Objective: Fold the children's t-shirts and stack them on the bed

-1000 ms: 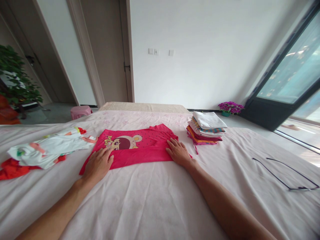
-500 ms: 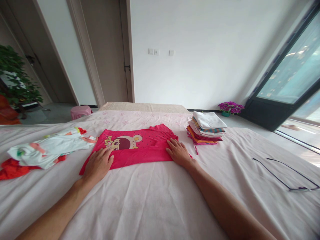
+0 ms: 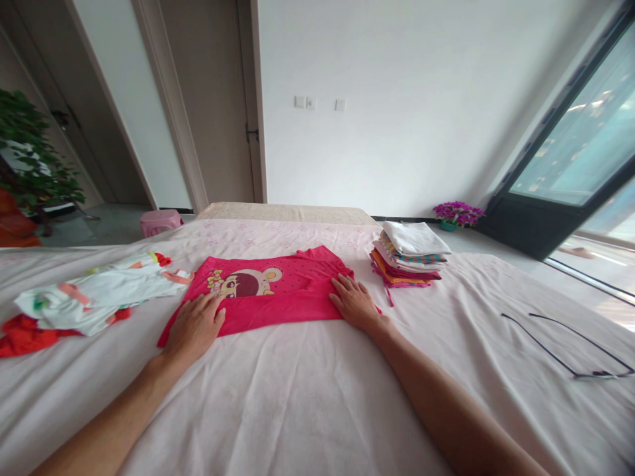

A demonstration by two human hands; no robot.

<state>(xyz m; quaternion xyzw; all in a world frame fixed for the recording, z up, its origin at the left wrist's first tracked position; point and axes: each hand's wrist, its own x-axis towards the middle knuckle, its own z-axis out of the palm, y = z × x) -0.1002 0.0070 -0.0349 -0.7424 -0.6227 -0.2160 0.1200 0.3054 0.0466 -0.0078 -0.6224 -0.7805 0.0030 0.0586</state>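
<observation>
A bright pink T-shirt (image 3: 288,305) with a cartoon print lies sideways on the bed, its near side folded over part of the picture. My left hand (image 3: 196,324) rests flat on its left end, fingers stretched out over the fold. Flat on the right end, near the sleeve and collar, lies my right hand (image 3: 356,301), its fingers slightly apart. Neither hand grips the cloth. Just right of the shirt stands a stack of folded clothes (image 3: 414,254) with a white piece on top. Crumpled white and red clothes (image 3: 99,294) lie to the left.
A pale sheet (image 3: 278,403) with soft wrinkles covers the bed. Eyeglasses (image 3: 575,377) lie with arms unfolded at the right. Beyond the bed are a pink stool (image 3: 161,223), a pot of purple flowers (image 3: 457,213) and a leafy plant (image 3: 40,158).
</observation>
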